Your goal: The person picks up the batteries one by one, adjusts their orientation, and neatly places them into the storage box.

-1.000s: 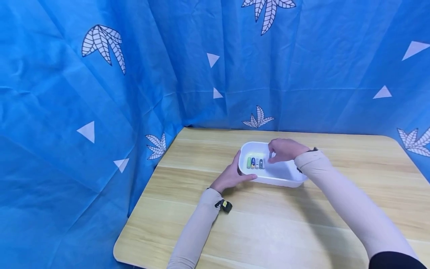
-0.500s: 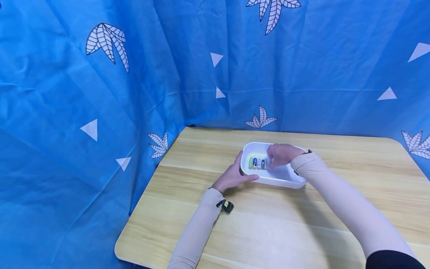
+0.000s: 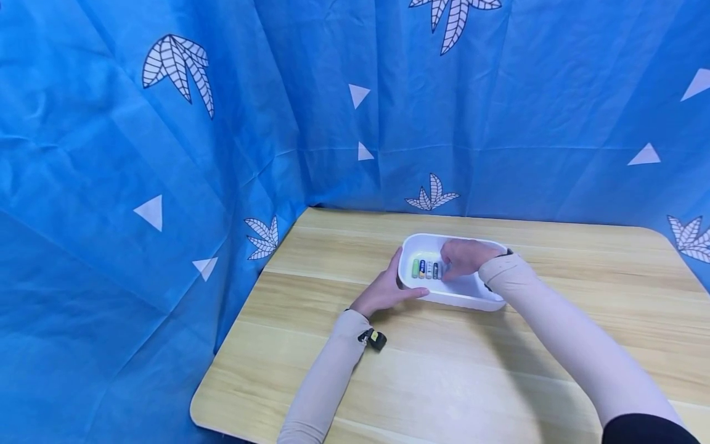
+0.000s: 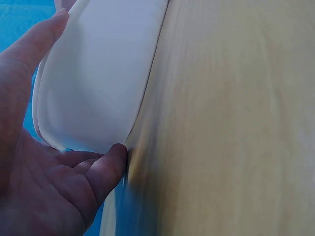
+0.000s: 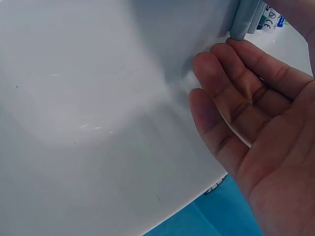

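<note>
A white plastic tray [image 3: 466, 302] with raised sides lies on the table. My left hand [image 3: 385, 291] grips its left end, thumb along the near wall and fingers around the far side; in the left wrist view the hand [image 4: 54, 172] wraps the tray's corner. Inside, a green battery [image 3: 415, 268], a dark blue one [image 3: 422, 269] and others stand side by side in a row. My right hand [image 3: 466, 257] reaches into the tray and pinches a grey battery [image 5: 242, 22] by its end at the row's right side. Its other fingers [image 5: 216, 78] bend loosely above the tray floor.
The wooden table [image 3: 444, 370] spreads around the tray, with its left edge near my left forearm. A blue curtain [image 3: 333, 111] with white leaves hangs behind and at the left. A small black device [image 3: 377, 340] sits on my left wrist.
My right hand has moved lower into the tray and brought its battery down beside the row. The left hand keeps its hold on the tray. The head view has shifted slightly.
</note>
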The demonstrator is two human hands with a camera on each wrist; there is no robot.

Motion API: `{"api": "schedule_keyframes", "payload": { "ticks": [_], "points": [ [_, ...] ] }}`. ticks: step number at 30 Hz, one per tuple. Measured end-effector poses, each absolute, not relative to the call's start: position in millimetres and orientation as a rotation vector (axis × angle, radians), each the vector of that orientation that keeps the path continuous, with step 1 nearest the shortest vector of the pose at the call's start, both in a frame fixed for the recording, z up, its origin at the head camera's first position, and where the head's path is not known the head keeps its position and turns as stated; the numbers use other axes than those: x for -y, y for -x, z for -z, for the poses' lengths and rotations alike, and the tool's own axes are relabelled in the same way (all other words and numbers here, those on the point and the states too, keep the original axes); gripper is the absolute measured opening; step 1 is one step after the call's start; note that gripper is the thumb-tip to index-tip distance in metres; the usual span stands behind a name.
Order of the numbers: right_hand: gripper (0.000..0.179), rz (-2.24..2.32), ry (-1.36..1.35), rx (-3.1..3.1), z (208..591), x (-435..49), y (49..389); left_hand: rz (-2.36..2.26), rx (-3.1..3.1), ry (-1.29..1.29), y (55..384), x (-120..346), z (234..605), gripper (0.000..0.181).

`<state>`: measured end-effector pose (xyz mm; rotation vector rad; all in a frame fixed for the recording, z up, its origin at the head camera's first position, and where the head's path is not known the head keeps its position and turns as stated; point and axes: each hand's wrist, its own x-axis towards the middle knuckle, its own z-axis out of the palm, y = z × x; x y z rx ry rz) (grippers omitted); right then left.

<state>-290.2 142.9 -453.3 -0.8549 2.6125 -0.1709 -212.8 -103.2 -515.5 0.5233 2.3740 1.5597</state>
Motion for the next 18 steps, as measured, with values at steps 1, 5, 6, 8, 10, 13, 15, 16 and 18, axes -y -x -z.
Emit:
{"api": "schedule_keyframes", "payload": {
  "ticks": [1,5,6,8,10,13,15,16,18],
  "points": [
    [0.025,0.174,0.854,-2.609,453.6,-142.7,290.3,-1.56,-2.375,-0.526,212.8,103.1,515.4,0.124],
    [0.026,0.177,0.857,-2.598,454.1,-141.9,290.5,-1.566,-2.372,-0.531,212.5,103.0,515.1,0.124],
    [0.026,0.178,0.859,-2.597,454.2,-141.9,290.5,-1.57,-2.369,-0.534,212.5,102.9,515.1,0.124],
    [0.026,0.184,0.86,-2.595,454.3,-141.8,290.5,-1.576,-2.366,-0.539,212.6,102.9,515.2,0.124],
    [0.026,0.192,0.857,-2.596,454.2,-141.9,290.2,-1.575,-2.367,-0.54,212.7,102.8,515.6,0.124],
    [0.027,0.196,0.852,-2.6,454.0,-141.9,289.6,-1.573,-2.37,-0.536,213.0,102.9,516.2,0.124],
    [0.027,0.199,0.852,-2.599,454.0,-141.9,289.4,-1.569,-2.373,-0.533,213.2,103.0,516.7,0.124],
    [0.028,0.198,0.845,-2.598,454.0,-141.6,289.3,-1.569,-2.372,-0.531,213.3,103.1,517.0,0.124],
    [0.028,0.205,0.826,-2.593,454.2,-141.1,289.2,-1.57,-2.369,-0.533,213.6,103.2,517.6,0.124]
  ]
}}
